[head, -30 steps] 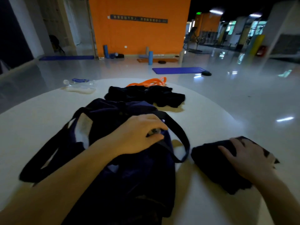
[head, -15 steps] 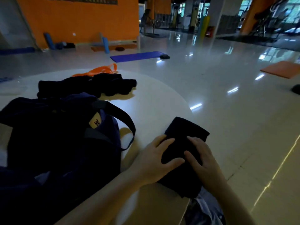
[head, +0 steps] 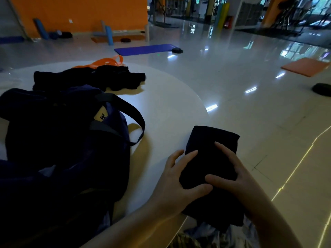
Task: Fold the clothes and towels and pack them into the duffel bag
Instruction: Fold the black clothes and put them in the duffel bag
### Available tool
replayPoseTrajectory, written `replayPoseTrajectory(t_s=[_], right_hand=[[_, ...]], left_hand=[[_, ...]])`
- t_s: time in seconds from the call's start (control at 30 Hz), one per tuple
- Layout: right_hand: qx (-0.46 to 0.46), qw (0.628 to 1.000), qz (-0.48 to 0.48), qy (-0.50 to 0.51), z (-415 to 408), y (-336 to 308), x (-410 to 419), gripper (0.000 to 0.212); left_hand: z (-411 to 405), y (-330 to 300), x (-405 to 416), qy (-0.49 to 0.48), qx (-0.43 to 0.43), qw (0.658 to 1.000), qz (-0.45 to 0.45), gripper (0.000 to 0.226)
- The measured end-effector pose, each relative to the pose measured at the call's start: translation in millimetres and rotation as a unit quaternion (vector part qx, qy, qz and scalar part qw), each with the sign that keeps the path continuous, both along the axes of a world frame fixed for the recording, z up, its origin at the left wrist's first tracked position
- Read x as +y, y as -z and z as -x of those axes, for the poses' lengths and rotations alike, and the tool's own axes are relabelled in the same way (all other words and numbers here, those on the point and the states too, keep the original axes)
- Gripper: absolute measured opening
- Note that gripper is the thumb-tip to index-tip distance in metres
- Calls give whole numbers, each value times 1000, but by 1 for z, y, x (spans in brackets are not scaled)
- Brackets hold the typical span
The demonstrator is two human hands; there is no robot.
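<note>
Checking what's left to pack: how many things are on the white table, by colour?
Black: 2, the folded cloth under both hands and the unfolded pile.
Navy: 1, the duffel bag.
Orange: 1, the band.
Total: 4

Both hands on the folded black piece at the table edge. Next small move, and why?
Probably lift the folded black cloth and carry it left to the duffel bag. It already looks compactly folded, left hand and right hand both hold it, and its near end overhangs the table edge.
</note>
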State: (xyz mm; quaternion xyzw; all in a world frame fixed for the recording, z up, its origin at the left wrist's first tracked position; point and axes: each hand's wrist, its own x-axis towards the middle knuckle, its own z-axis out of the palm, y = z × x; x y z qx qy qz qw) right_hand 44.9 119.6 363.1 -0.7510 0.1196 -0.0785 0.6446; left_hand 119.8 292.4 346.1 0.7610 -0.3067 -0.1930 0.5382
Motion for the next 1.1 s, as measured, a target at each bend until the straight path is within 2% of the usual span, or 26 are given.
replayPoseTrajectory(t_s=[0.13, 0.23, 0.37, 0.43, 0.53, 0.63, 0.67, 0.8, 0.93, 1.03, 1.1], right_hand=[[-12, 999, 37, -31, 13, -23, -1, 83], [-42, 997, 53, -45, 9, -44, 5, 82], [-80, 992, -14, -101, -23, -77, 28, 82], [-80, 987, -37, -134, -47, -91, 49, 82], [-69, 980, -64, -175, -88, -111, 88, 75], [-48, 972, -41, -227, -129, -129, 133, 71], [-38, 968, -32, -244, -143, -134, 148, 68], [24, 953, 23, -302, -197, -140, 198, 65], [96, 943, 20, -318, -243, -129, 229, 54], [139, 935, 28, -325, -268, -117, 244, 54], [165, 930, 48, -325, -280, -109, 252, 51]], left_hand=[[13, -6, 0, 12, 48, 998, 50, 80], [13, -20, 9, 5, 38, 996, 86, 80], [-2, -57, 50, -43, -45, 991, 121, 66], [-15, -77, 83, -105, -125, 979, 123, 55], [-42, -96, 146, -272, -250, 919, 137, 38], [-73, -105, 218, -412, -344, 844, 22, 32], [-84, -105, 241, -436, -346, 831, -21, 31], [-131, -92, 303, -472, -242, 833, -157, 44], [-179, -81, 312, -394, -94, 849, -340, 60], [-201, -79, 314, -355, -81, 838, -406, 62], [-207, -85, 319, -340, -85, 848, -398, 60]])
